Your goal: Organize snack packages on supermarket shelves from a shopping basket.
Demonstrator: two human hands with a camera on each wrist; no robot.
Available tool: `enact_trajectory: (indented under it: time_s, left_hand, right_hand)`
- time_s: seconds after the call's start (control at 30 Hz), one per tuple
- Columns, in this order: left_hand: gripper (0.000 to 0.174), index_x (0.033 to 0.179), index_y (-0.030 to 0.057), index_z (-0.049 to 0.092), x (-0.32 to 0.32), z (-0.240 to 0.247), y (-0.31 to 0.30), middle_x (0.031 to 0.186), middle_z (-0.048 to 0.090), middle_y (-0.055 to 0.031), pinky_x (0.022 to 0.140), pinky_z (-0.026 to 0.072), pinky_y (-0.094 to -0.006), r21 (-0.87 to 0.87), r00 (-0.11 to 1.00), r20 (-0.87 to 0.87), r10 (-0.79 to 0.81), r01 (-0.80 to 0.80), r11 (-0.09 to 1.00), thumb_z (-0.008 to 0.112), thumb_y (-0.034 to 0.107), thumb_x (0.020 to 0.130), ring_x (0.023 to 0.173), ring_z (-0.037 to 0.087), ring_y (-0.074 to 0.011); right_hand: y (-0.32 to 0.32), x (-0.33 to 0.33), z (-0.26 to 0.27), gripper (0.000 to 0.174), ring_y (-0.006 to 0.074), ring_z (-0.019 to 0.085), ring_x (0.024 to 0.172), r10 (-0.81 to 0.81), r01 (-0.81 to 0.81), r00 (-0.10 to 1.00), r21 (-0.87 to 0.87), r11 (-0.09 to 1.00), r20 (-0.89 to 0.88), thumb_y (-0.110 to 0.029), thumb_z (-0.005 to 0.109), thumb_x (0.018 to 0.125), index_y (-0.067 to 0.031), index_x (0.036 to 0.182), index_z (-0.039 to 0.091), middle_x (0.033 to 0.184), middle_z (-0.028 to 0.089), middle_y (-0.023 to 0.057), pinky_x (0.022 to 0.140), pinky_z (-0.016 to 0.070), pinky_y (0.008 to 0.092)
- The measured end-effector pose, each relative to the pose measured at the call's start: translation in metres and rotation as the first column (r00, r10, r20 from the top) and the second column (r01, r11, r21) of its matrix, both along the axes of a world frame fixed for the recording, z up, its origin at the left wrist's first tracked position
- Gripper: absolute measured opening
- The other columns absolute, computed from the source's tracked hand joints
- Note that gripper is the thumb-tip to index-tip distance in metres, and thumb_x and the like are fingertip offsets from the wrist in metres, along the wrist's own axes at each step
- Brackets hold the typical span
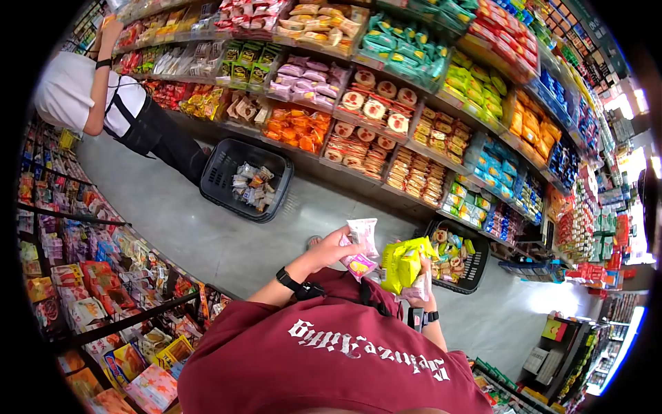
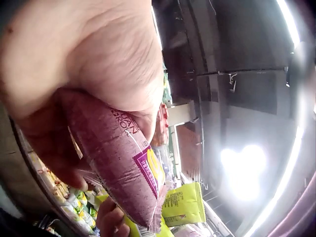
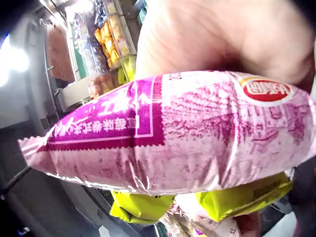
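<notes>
My left hand (image 1: 329, 252) grips pink-and-purple snack packets (image 1: 360, 264) in front of my waist; one of these plump packets (image 2: 121, 158) fills the palm in the left wrist view. Beside it, my right hand (image 1: 426, 281) holds shiny yellow-green packets (image 1: 403, 264) together with a pink packet (image 1: 419, 288). In the right wrist view that pink packet (image 3: 197, 131) lies across the palm, with the yellow-green packets (image 3: 242, 197) beyond it. Part of the fingers is hidden behind the wrappers.
A black basket (image 1: 476, 272) of mixed packets stands on the floor by the shelf, just past my right hand. Another black basket (image 1: 214, 176) holds small packets. Snack shelves (image 1: 372, 183) run along the front. A person in white (image 1: 69, 93) stands at far left.
</notes>
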State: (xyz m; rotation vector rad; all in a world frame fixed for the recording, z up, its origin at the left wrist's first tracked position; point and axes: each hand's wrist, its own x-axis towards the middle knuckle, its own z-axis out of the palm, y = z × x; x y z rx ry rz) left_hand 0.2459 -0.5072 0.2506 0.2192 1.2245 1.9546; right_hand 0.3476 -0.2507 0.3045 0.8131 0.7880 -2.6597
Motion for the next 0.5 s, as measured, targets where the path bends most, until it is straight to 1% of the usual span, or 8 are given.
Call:
enact_trajectory:
  time_s: [0.03, 0.1, 0.17, 0.2, 0.27, 0.37, 0.47, 0.5]
  left_hand:
    - [0.059, 0.152, 0.002, 0.043, -0.008, -0.005, -0.013, 0.132, 0.066, -0.0092, 0.102, 0.0534, -0.0336, -0.013, 1.0, 0.005, 0.022, -0.021, 1.0, 0.069, 0.016, 0.101, 0.118, 0.066, -0.0171]
    - [0.058, 0.151, 0.0014, 0.043, -0.025, -0.007, -0.042, 0.132, 0.066, -0.0101, 0.102, 0.0536, -0.0343, -0.03, 0.998, 0.005, 0.067, -0.066, 0.997, 0.069, 0.016, 0.101, 0.118, 0.067, -0.0177]
    - [0.05, 0.144, 0.0012, 0.049, -0.038, -0.004, -0.063, 0.127, 0.068, -0.0102, 0.099, 0.055, -0.0343, -0.032, 0.981, 0.023, 0.192, -0.192, 0.981, 0.069, 0.018, 0.102, 0.114, 0.069, -0.0179]
    - [0.046, 0.141, 0.0005, 0.051, -0.043, -0.005, -0.072, 0.128, 0.068, -0.0108, 0.099, 0.055, -0.0348, -0.021, 0.973, -0.019, 0.23, -0.23, 0.973, 0.068, 0.017, 0.102, 0.115, 0.068, -0.0184]
    - [0.044, 0.14, 0.0003, 0.052, -0.057, -0.015, -0.088, 0.128, 0.068, -0.0108, 0.099, 0.055, -0.0347, -0.013, 0.963, 0.014, 0.269, -0.269, 0.963, 0.068, 0.017, 0.102, 0.115, 0.068, -0.0184]
    - [0.041, 0.136, 0.0, 0.055, -0.072, -0.003, -0.102, 0.129, 0.067, -0.0106, 0.099, 0.0544, -0.0342, -0.016, 0.936, 0.076, 0.344, -0.344, 0.939, 0.068, 0.017, 0.101, 0.117, 0.067, -0.0181]
    - [0.04, 0.136, 0.0005, 0.055, -0.085, 0.004, -0.106, 0.129, 0.067, -0.0096, 0.101, 0.0524, -0.0333, -0.073, 0.882, 0.102, 0.46, -0.455, 0.888, 0.068, 0.017, 0.102, 0.117, 0.065, -0.0166]
    - [0.04, 0.136, 0.0005, 0.055, -0.09, 0.015, -0.108, 0.129, 0.067, -0.0096, 0.101, 0.0524, -0.0333, -0.095, 0.878, 0.109, 0.466, -0.458, 0.884, 0.068, 0.017, 0.102, 0.117, 0.065, -0.0166]
  right_hand:
    - [-0.01, -0.01, -0.009, 0.078, 0.0416, 0.063, 0.122, 0.001, -0.002, 1.0, 0.043, 0.999, 0.02, -0.05, 0.065, 0.09, -0.004, 0.151, 0.048, 0.14, 0.061, 0.0199, 0.105, 0.0511, 0.0564]
    - [-0.035, -0.029, -0.002, 0.079, 0.0444, 0.064, 0.118, 0.135, -0.136, 0.991, -0.054, 0.989, -0.018, -0.051, 0.065, 0.09, -0.0038, 0.152, 0.047, 0.139, 0.061, 0.0221, 0.103, 0.0523, 0.0573]
    - [-0.05, -0.047, -0.002, 0.077, 0.0425, 0.064, 0.12, 0.173, -0.174, 0.985, -0.094, 0.98, -0.023, -0.05, 0.065, 0.093, -0.0052, 0.152, 0.046, 0.141, 0.06, 0.0209, 0.106, 0.0511, 0.0559]
    - [-0.059, -0.051, -0.001, 0.074, 0.0405, 0.064, 0.122, 0.201, -0.203, 0.979, -0.133, 0.97, -0.024, -0.049, 0.065, 0.095, -0.0065, 0.152, 0.046, 0.142, 0.06, 0.0197, 0.108, 0.0499, 0.0546]
    - [-0.073, -0.067, -0.002, 0.075, 0.0412, 0.064, 0.122, 0.209, -0.209, 0.978, -0.147, 0.967, -0.017, -0.049, 0.066, 0.095, -0.0061, 0.152, 0.046, 0.142, 0.06, 0.0201, 0.108, 0.05, 0.0551]
    - [-0.082, -0.081, -0.015, 0.074, 0.0435, 0.064, 0.121, 0.231, -0.223, 0.973, -0.198, 0.955, 0.019, -0.048, 0.066, 0.095, -0.0049, 0.151, 0.047, 0.14, 0.061, 0.0212, 0.107, 0.0502, 0.0571]
    - [-0.097, -0.111, -0.004, 0.071, 0.0457, 0.063, 0.12, 0.249, -0.24, 0.968, -0.206, 0.949, 0.019, -0.048, 0.066, 0.095, -0.0039, 0.147, 0.049, 0.137, 0.062, 0.0229, 0.106, 0.0504, 0.0589]
    - [-0.094, -0.119, -0.017, 0.07, 0.0466, 0.064, 0.119, 0.253, -0.234, 0.966, -0.227, 0.945, 0.057, -0.049, 0.066, 0.095, -0.0031, 0.145, 0.049, 0.136, 0.063, 0.0241, 0.105, 0.0508, 0.0598]
